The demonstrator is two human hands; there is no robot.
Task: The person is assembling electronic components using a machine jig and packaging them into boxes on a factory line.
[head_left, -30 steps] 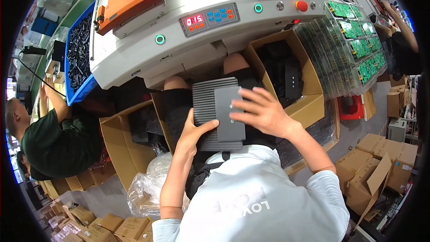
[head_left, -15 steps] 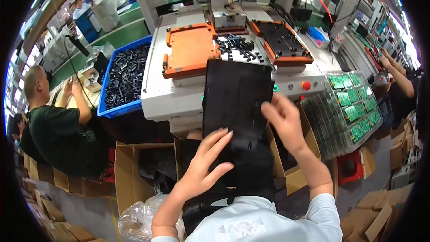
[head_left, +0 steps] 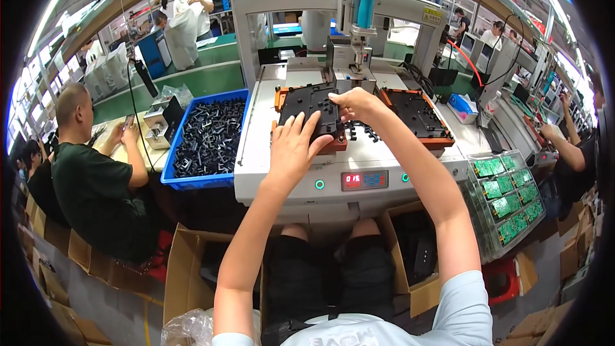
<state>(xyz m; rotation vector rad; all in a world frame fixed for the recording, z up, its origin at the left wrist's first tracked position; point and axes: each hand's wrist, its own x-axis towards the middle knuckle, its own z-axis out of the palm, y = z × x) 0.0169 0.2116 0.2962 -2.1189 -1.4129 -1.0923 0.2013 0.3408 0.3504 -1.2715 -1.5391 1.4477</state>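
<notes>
A black plastic panel [head_left: 306, 100] lies over the left orange fixture [head_left: 280, 98] on the white machine bench. Fingers of my left hand [head_left: 289, 154] are stretched apart flat across its near left part, the thumb pointing right along the near edge. My right hand [head_left: 360, 104] grips the panel's right edge with curled fingers, some of them hidden behind the hand. Several small black plastic parts [head_left: 363, 133] lie on the bench under my right forearm. To the right, a second orange fixture [head_left: 437, 144] carries another black panel [head_left: 412, 114].
A press head [head_left: 359, 51] stands behind the fixtures. At left is a blue bin [head_left: 198, 181] full of small black parts, beside a seated co-worker [head_left: 96, 173]. Stacked clear trays of green circuit boards [head_left: 506, 202] stand at right. Cardboard boxes [head_left: 186, 275] flank my legs.
The black panel has moved from upright above my lap forward onto the left fixture. Both arms have reached out with it; my right hand has closed on its edge. The view has tilted up.
</notes>
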